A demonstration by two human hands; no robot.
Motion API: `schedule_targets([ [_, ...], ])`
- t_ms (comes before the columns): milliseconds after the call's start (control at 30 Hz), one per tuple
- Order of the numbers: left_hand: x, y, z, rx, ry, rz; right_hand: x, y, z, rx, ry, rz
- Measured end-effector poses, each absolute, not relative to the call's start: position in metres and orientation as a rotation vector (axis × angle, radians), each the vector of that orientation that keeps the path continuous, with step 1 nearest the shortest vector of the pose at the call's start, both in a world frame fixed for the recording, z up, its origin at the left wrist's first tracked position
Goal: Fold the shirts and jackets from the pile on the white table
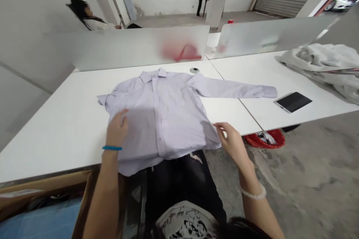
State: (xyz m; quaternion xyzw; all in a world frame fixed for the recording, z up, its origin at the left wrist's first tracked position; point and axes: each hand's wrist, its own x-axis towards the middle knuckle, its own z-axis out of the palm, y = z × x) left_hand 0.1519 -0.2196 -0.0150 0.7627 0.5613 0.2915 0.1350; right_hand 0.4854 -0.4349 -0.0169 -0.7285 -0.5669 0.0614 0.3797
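A pale lilac striped shirt [165,115] lies face up on the white table [56,119], collar away from me, its hem hanging over the near edge. The shirt's right sleeve [232,90] stretches out across the table; the left sleeve is folded in. My left hand [117,129] rests on the shirt's left side, fingers curled against the cloth. My right hand [231,140] is at the shirt's lower right corner near the table edge, fingers bent and pinching toward the hem.
A dark tablet [293,101] lies right of the sleeve. A heap of grey cloth [325,63] sits at the far right. Frosted dividers [134,46] back the table. A red bin [266,140] stands below; a cardboard box [45,190] at my left. Two people are beyond.
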Motion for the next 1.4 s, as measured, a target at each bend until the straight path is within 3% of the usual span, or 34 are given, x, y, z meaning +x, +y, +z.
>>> schedule_targets([
  [167, 0.078, -0.155, 0.001, 2.04, 1.924, 0.802, 0.43, -0.305, 0.001, -1.559, -1.972, 0.064],
  [300, 0.055, -0.124, -0.007, 1.94, 2.086, 0.569, 0.389, -0.204, -0.011, -1.63, -2.175, 0.009],
  [500, 0.051, -0.097, -0.02, 2.009, 2.051, 0.57, 0.374, -0.117, -0.023, -1.769, -2.182, -0.018],
  [667, 0.064, -0.068, -0.033, 2.118, 1.924, 0.603, 0.382, -0.08, -0.037, -1.884, -2.12, -0.095],
  [833, 0.078, -0.057, -0.039, 1.983, 1.596, 0.94, 0.391, -0.06, -0.059, -2.017, -2.093, -0.012],
  [933, 0.072, -0.063, -0.027, 1.757, 1.473, 1.076, 0.396, -0.056, -0.068, -2.032, -2.101, -0.001],
  [1067, 0.051, -0.08, 0.007, 1.809, 1.337, 0.975, 0.401, -0.051, -0.069, -2.031, -2.114, 0.009],
  [1233, 0.017, -0.096, 0.037, 2.011, 1.355, 0.852, 0.402, -0.048, -0.068, -2.023, -2.119, 0.046],
  [1400, -0.002, -0.095, 0.013, 1.966, 1.656, 1.001, 0.401, -0.05, -0.067, -2.015, -2.084, 0.048],
])
